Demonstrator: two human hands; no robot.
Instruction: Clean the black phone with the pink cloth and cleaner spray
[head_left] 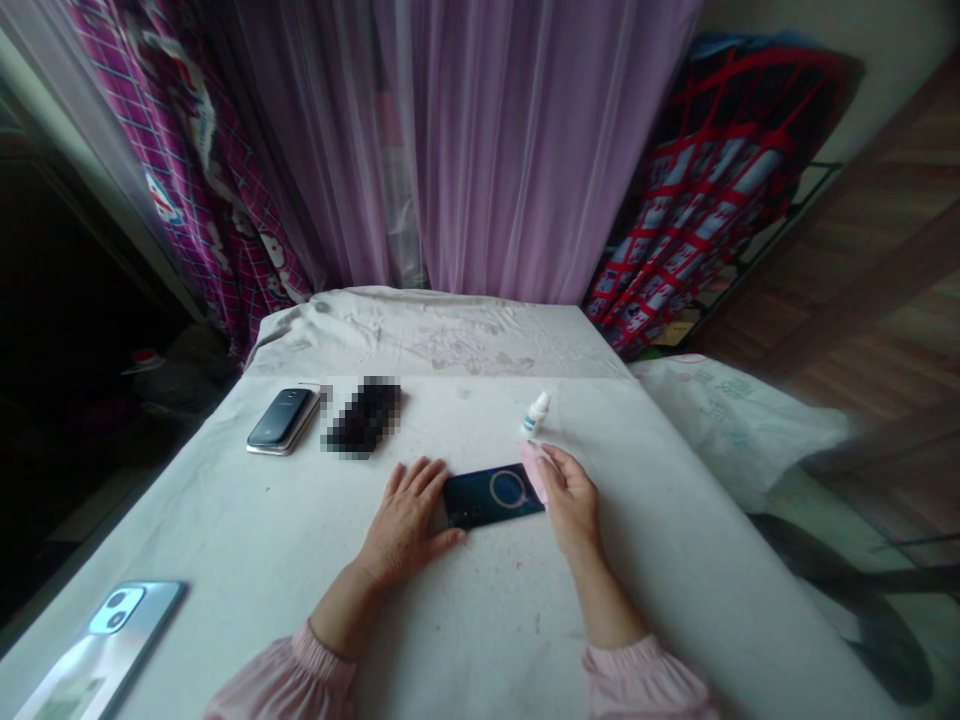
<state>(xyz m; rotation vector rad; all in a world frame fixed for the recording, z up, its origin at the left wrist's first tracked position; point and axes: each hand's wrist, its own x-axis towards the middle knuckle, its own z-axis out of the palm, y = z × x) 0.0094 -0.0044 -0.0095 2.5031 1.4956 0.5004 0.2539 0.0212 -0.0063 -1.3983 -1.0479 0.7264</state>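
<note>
A dark blue phone (491,495) with a ring on its back lies face down in the middle of the white-covered table (225,530). My left hand (405,525) rests flat at its left end, fingers stretched out, thumb along the near edge. My right hand (568,497) is at the phone's right end, fingers closed on a small pink cloth (534,468) that touches the phone. A little white dropper bottle (535,413) stands just beyond the right hand.
A dark phone (283,420) lies at the far left of the table, with a blurred dark object (364,416) beside it. A light blue phone (105,645) lies at the near left corner. Purple curtains (480,150) hang behind the table.
</note>
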